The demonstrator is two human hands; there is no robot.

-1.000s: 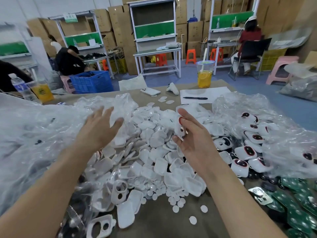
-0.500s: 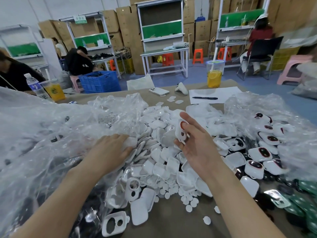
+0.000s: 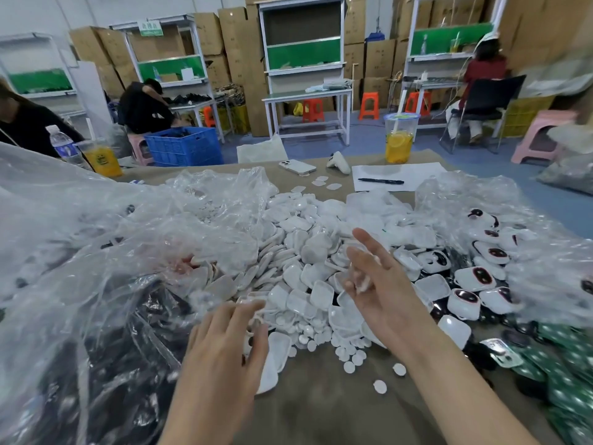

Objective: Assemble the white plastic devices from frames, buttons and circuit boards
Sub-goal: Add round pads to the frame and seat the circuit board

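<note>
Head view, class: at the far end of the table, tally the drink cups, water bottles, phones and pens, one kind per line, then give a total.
Yellow drink cups: 2
Water bottle: 1
Phone: 1
Pen: 1
Total: 5

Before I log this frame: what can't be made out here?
Head view only.
Right hand: motion blur; whether it holds a white piece is unclear.
Left hand: it covers the parts beneath; grip unclear.
Clear plastic bag: glare and folds hide its contents.
Green circuit boards: blurred, cut by the right edge.
</note>
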